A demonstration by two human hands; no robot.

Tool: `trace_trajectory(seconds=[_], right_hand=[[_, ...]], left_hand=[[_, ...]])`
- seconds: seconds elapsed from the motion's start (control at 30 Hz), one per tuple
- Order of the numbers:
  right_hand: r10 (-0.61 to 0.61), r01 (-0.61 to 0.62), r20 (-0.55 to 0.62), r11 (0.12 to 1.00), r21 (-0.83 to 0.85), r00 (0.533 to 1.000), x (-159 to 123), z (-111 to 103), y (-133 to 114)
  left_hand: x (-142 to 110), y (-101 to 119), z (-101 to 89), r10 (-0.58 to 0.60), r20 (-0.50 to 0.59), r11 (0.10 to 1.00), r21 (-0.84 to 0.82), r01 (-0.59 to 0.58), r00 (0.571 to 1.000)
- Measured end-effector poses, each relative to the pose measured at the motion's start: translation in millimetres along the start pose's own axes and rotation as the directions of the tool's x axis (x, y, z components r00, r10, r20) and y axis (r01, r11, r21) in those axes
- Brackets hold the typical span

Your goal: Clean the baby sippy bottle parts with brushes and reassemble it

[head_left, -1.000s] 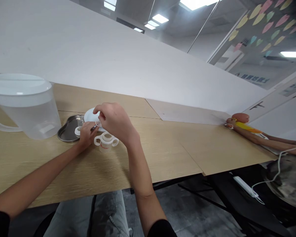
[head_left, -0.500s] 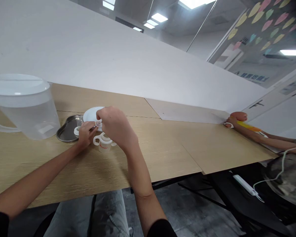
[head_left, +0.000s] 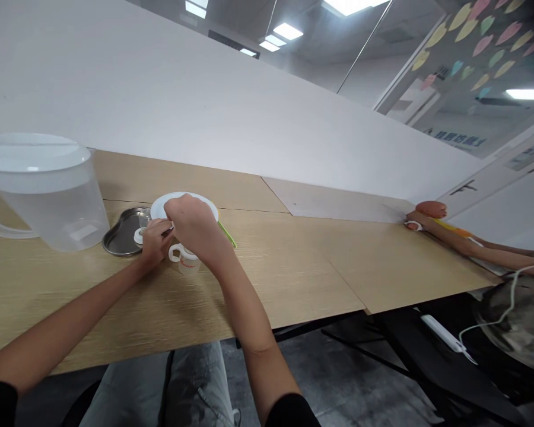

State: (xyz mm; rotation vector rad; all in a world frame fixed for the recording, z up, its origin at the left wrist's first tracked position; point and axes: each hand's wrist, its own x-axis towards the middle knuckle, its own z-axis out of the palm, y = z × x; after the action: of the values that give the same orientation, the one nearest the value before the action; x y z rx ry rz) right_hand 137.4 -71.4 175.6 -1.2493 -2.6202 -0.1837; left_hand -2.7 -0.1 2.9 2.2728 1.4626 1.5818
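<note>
White plate under two close hands

The white plate (head_left: 191, 200) lies on the wooden counter (head_left: 293, 267), with a green strip (head_left: 226, 234) showing past its right edge. The right hand (head_left: 194, 226) curls down over the plate; whether it grips anything, I cannot tell. The left hand (head_left: 155, 244) is narrowed to a pinch on a thin dark stem (head_left: 167, 232), just beside the right hand. A baby bottle (head_left: 187, 262) with looped white handles stands directly below both hands. Left of them lies a steel kidney-shaped tray (head_left: 122, 234), a white ring (head_left: 138, 236) at its edge, near a lidded plastic pitcher (head_left: 40, 190). Well apart on the far right, another person's forearm (head_left: 467, 246) rests along the counter
</note>
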Motion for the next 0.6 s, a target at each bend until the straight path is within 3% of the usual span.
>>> trace_trajectory(seconds=[0.2,0.5,0.6], right_hand=[[0.021,-0.021,-0.017,1.000,-0.003,1.000,6.7,7.1,9.4],[0.062,-0.060,0.123,0.998,-0.024,0.990,27.6,25.0,13.7],[0.029,-0.026,0.092,0.999,-0.032,0.995,27.5,27.5,14.7]], left_hand=[[-0.1,1.2,2.0,-0.029,-0.031,1.000,-0.014,0.028,0.999],[-0.9,-1.7,2.8,-0.006,-0.021,1.000,-0.029,0.005,1.000],[-1.0,-1.0,3.2,-0.019,-0.034,0.999,-0.028,0.018,0.999]])
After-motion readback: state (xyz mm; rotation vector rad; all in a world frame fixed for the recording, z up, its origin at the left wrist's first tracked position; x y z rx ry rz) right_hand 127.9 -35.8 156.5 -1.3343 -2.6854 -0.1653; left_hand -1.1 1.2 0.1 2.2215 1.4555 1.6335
